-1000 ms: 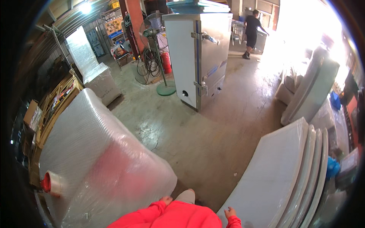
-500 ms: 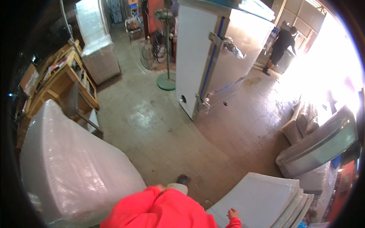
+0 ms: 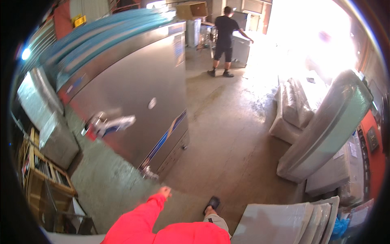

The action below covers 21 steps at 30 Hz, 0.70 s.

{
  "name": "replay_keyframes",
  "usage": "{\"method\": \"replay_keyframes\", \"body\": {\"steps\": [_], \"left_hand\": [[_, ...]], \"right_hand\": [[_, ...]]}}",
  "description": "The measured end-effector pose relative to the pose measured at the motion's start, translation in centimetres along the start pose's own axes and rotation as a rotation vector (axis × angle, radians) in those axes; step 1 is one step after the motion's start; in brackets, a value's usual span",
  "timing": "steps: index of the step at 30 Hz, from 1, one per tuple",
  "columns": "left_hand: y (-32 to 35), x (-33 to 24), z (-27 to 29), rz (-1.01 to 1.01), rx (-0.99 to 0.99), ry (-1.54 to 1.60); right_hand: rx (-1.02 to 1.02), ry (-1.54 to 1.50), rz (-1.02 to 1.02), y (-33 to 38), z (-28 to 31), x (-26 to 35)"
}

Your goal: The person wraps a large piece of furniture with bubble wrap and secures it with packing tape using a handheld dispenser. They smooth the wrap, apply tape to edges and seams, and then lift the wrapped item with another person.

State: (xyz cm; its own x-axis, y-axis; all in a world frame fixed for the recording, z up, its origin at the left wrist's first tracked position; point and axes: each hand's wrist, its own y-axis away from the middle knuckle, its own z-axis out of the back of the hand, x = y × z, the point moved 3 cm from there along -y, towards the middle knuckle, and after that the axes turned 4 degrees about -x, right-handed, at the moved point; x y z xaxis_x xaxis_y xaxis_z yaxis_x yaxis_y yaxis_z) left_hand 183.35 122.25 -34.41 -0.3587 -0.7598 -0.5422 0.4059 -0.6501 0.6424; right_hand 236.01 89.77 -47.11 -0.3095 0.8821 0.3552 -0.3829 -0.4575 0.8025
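Note:
My left hand (image 3: pixel 164 192) is stretched forward at the end of a red sleeve (image 3: pixel 136 219). It holds nothing, and its fingers look loosely apart, though small and a little blurred. The nearest thing ahead of it is a large metal cabinet (image 3: pixel 134 85) with a latch handle (image 3: pixel 115 124) on its face and a metal fitting (image 3: pixel 149 173) at its lower corner. A gap lies between hand and cabinet. My right hand is out of view. One of my feet, in a dark shoe (image 3: pixel 212 204), steps forward on the concrete floor (image 3: pixel 227 162).
Wrapped flat panels (image 3: pixel 270 223) lean at my lower right. Beyond them stand a tall wrapped piece (image 3: pixel 325 130) and wrapped bundles (image 3: pixel 294 105). A person in dark clothes (image 3: pixel 225 38) handles a grey box-shaped unit (image 3: pixel 241 51) near the bright doorway. A wooden crate (image 3: pixel 44 175) is at left.
My view has swung right and the cabinet is nearer, now at the left. My left arm has reached forward; my right hand has left the view. The large wrapped piece at left has nearly gone from sight.

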Motion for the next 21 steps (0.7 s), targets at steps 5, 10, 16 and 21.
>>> {"method": "replay_keyframes", "body": {"steps": [5, 10, 16, 21], "left_hand": [[-2.0, -2.0, -4.6, 0.152, 0.267, -0.264], [-6.7, -6.6, -8.4, -0.090, 0.183, -0.307], [-21.6, -17.2, -12.1, -0.034, 0.279, -0.353], [-36.6, -33.5, -12.9, -0.310, 0.316, -0.546]], "right_hand": [[-0.146, 0.253, -0.008, -12.5, 9.0, 16.6], [-0.306, 0.089, 0.494, -22.9, 24.9, 47.3], [-0.459, -0.035, 0.661, -33.5, 31.9, 74.1], [-0.311, 0.090, 0.606, -40.8, 26.3, 80.9]]}}
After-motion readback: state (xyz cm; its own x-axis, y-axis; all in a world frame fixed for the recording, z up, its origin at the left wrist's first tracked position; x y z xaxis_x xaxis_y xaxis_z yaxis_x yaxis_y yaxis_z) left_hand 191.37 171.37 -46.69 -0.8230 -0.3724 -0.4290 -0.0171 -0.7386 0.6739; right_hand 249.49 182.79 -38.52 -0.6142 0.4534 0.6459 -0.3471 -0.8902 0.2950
